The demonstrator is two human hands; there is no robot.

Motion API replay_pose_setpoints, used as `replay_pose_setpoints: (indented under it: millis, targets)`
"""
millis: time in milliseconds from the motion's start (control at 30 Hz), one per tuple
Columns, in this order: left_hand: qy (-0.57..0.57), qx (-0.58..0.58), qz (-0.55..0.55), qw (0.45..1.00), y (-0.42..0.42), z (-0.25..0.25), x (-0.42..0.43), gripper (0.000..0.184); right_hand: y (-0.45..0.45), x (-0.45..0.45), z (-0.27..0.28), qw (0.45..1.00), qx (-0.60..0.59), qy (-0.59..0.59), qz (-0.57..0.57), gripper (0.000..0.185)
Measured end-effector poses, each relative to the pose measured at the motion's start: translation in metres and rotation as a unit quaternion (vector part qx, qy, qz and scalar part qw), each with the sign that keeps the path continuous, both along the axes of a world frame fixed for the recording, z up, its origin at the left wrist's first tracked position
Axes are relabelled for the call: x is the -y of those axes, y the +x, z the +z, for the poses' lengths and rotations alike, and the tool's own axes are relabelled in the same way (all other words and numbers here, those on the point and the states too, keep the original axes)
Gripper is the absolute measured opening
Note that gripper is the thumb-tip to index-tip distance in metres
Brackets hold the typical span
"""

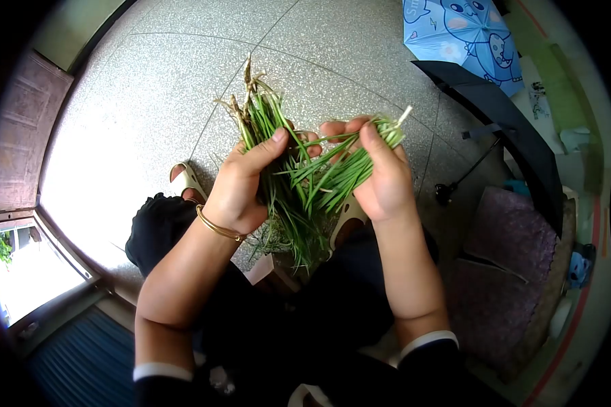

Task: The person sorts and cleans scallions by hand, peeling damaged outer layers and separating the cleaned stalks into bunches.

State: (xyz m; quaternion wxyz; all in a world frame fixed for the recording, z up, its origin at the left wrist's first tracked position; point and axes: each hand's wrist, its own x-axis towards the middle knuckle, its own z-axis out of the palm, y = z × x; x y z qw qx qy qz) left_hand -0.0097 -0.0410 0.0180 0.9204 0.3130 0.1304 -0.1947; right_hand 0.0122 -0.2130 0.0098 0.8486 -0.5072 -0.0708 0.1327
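Note:
My left hand (pixel 239 182), with a gold bangle at the wrist, is closed around a bunch of untrimmed chives (pixel 285 197). Their brown, withered root ends point away from me and the green leaves hang down between my knees. Facing it, my right hand (pixel 389 178) grips a second bunch of chives (pixel 348 171), brighter green, with pale ends gathered near the thumb. One white stalk sticks out past that thumb. Leaves from the two bunches cross between my hands, and the fingertips of both hands are close together there.
Below the bunches, loose green trimmings (pixel 268 241) lie by a brownish box-like object (pixel 273 270). Pale sandals (pixel 187 178) are on my feet on the speckled floor (pixel 163 81). To the right stand an open black umbrella (pixel 499 115), a blue cartoon umbrella (pixel 461 34) and a purple patterned cushion (pixel 506 237).

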Motion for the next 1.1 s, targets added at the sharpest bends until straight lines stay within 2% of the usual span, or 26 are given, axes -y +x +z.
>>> replay_pose_setpoints:
  millis: [100, 200, 367, 400, 433, 467, 500, 533, 600, 667, 733, 767, 833, 867, 933, 1100]
  targets:
    - [-0.025, 0.012, -0.005, 1.0, 0.002, -0.007, -0.003, 0.031, 0.002, 0.005, 0.002, 0.994, -0.043, 0.096, -0.008, 0.017]
    - [-0.037, -0.003, 0.004, 0.999, 0.002, -0.006, -0.003, 0.033, 0.003, 0.005, 0.003, 0.986, -0.028, 0.163, -0.004, 0.017]
    - [0.003, 0.0, -0.007, 1.0, 0.002, -0.012, -0.006, 0.024, 0.01, 0.03, 0.012, 0.987, -0.052, 0.155, 0.007, 0.017]
    - [0.003, 0.0, -0.007, 1.0, 0.002, -0.01, -0.005, 0.024, 0.01, 0.037, 0.016, 0.996, -0.042, 0.074, -0.017, 0.014]
    - [0.006, 0.001, -0.003, 1.0, 0.002, -0.008, -0.004, 0.022, 0.009, 0.044, 0.023, 0.994, -0.023, -0.097, -0.047, 0.015]
    - [0.01, 0.001, 0.0, 1.0, 0.002, -0.007, -0.004, 0.02, 0.007, 0.048, 0.028, 0.961, -0.003, -0.265, -0.075, 0.016]
    - [0.009, 0.002, 0.0, 1.0, 0.002, -0.007, -0.004, 0.02, 0.009, 0.046, 0.029, 0.891, 0.089, -0.429, -0.121, 0.026]
    - [0.014, 0.005, -0.019, 1.0, 0.002, -0.007, -0.006, 0.019, 0.008, 0.043, 0.031, 0.891, 0.089, -0.429, -0.121, 0.026]
    - [0.019, 0.007, -0.038, 0.999, 0.002, -0.007, -0.006, 0.018, 0.004, 0.034, 0.035, 0.774, 0.118, -0.577, -0.234, 0.031]
    - [-0.018, 0.027, -0.006, 0.999, 0.002, -0.007, -0.002, 0.017, 0.003, 0.029, 0.032, 0.793, 0.124, -0.541, -0.249, 0.036]
    - [-0.014, 0.03, -0.016, 0.999, 0.002, -0.005, -0.001, 0.017, 0.0, 0.023, 0.03, 0.888, 0.182, -0.358, -0.223, 0.034]
    - [-0.009, 0.031, -0.026, 0.999, 0.001, -0.004, -0.001, 0.017, -0.002, 0.023, 0.03, 0.888, 0.182, -0.358, -0.223, 0.034]
    - [0.01, 0.035, -0.027, 0.999, -0.001, -0.004, -0.001, 0.018, -0.005, 0.025, 0.028, 0.971, 0.033, -0.232, -0.041, 0.028]
    - [0.027, 0.04, -0.03, 0.998, -0.001, -0.004, -0.001, 0.018, -0.005, 0.021, 0.024, 0.983, 0.016, -0.18, -0.033, 0.015]
    - [0.024, 0.044, -0.033, 0.998, -0.002, -0.006, -0.001, 0.021, -0.004, 0.019, 0.02, 0.992, -0.026, -0.124, 0.026, 0.013]
    - [0.052, 0.087, -0.074, 0.992, -0.005, -0.006, -0.002, 0.021, -0.006, 0.011, 0.015, 0.997, -0.01, -0.069, 0.038, 0.015]
